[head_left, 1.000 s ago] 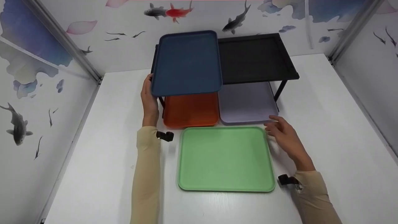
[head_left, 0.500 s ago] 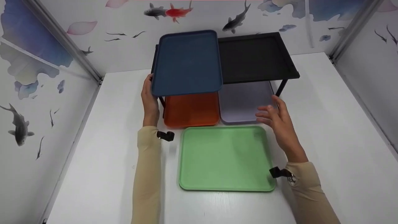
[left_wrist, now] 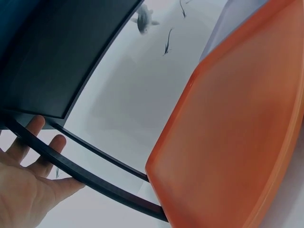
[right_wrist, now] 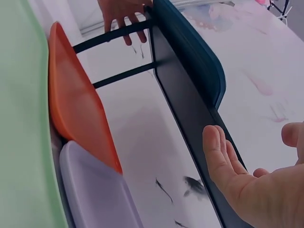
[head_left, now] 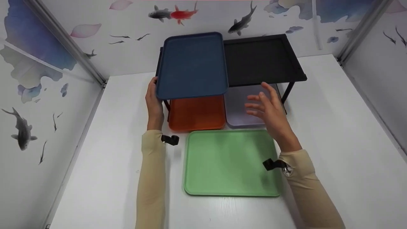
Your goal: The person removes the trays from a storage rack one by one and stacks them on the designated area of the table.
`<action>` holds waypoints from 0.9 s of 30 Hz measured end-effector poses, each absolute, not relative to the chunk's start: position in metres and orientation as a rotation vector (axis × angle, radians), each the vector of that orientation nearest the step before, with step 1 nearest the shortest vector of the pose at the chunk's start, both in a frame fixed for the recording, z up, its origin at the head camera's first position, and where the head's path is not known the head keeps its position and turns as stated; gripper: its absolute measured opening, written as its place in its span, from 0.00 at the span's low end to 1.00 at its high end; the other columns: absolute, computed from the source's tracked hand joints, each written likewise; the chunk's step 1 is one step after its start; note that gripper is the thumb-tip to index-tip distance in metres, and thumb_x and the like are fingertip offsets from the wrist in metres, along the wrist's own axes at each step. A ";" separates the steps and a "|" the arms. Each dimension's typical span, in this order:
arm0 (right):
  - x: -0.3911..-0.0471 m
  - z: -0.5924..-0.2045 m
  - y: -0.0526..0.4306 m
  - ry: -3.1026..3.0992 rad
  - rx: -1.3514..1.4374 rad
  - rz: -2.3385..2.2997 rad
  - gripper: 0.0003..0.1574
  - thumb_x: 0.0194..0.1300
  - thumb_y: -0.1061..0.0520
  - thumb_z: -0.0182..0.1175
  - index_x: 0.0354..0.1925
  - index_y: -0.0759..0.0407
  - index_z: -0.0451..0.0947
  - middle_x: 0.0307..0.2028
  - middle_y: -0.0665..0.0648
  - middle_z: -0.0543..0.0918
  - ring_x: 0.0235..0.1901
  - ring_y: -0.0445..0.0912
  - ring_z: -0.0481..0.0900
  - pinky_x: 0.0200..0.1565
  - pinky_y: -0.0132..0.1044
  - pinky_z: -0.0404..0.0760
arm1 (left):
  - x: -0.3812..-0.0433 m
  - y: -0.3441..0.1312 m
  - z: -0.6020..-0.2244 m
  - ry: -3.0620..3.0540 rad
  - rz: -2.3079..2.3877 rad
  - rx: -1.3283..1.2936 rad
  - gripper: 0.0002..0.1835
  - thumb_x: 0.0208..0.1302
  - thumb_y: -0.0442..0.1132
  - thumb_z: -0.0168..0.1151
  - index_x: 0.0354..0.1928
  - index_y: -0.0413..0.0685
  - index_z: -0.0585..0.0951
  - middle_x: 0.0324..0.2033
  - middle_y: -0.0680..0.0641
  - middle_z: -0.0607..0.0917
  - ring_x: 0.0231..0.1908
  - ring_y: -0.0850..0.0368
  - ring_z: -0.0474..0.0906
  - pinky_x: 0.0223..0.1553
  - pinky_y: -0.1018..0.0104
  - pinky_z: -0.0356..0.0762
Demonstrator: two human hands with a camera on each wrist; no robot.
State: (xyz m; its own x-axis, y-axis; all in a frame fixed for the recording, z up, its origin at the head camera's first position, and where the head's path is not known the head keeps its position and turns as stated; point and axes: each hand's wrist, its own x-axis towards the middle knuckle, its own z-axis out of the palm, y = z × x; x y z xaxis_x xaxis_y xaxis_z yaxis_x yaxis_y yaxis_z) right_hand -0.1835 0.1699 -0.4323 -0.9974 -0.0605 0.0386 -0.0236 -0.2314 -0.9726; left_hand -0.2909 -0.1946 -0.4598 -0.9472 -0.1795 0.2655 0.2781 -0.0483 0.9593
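Note:
In the head view, a dark blue tray (head_left: 192, 65) lies on the left half of a black raised shelf (head_left: 259, 60). My left hand (head_left: 154, 100) is at the left side, against the shelf's edge and the blue tray's front corner. The left wrist view shows its fingers (left_wrist: 57, 142) spread behind a black leg (left_wrist: 109, 191), touching the shelf's underside; the thumb is hard to make out. My right hand (head_left: 270, 114) hovers over the lavender tray (head_left: 238, 95) just before the shelf's front edge, fingers spread and holding nothing.
Beneath the shelf, an orange tray (head_left: 197, 114) sits left of the lavender one. A light green tray (head_left: 229, 162) lies in front of both on the white table (head_left: 108, 165). Printed walls (head_left: 127, 19) with fish surround the table on three sides.
My right hand has moved up and left, from beside the green tray's right corner to the shelf's front edge. The left hand and the trays stay where they were.

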 end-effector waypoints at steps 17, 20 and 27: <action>-0.208 -0.414 0.128 1.795 -0.033 -2.423 0.37 0.82 0.41 0.42 0.80 0.45 0.45 0.63 0.67 0.74 0.58 0.59 0.80 0.54 0.44 0.83 | -0.291 -0.196 -0.460 -1.908 -2.086 -0.115 0.25 0.84 0.52 0.35 0.70 0.52 0.72 0.69 0.50 0.74 0.67 0.57 0.70 0.70 0.62 0.66; -0.210 -0.411 0.122 1.773 -0.026 -2.416 0.38 0.82 0.40 0.42 0.81 0.44 0.45 0.64 0.68 0.71 0.58 0.60 0.79 0.54 0.44 0.83 | -0.291 -0.196 -0.461 -1.919 -2.086 -0.110 0.25 0.84 0.52 0.35 0.71 0.52 0.71 0.70 0.51 0.73 0.68 0.57 0.70 0.71 0.62 0.65; -0.215 -0.407 0.110 1.746 0.003 -2.424 0.39 0.81 0.41 0.46 0.81 0.43 0.45 0.66 0.66 0.67 0.55 0.57 0.80 0.55 0.43 0.83 | -0.291 -0.197 -0.460 -1.943 -2.075 -0.117 0.25 0.84 0.52 0.34 0.72 0.53 0.71 0.71 0.52 0.72 0.70 0.58 0.68 0.72 0.62 0.64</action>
State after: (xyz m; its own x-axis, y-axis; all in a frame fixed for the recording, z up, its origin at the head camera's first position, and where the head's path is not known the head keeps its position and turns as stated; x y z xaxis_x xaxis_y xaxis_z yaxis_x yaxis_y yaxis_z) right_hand -0.2152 0.1098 -0.4068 -0.9881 -0.1233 -0.0916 0.1259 -0.3092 -0.9426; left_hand -0.2913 -0.1968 -0.4605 -0.9531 -0.1578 0.2583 0.2681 -0.0437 0.9624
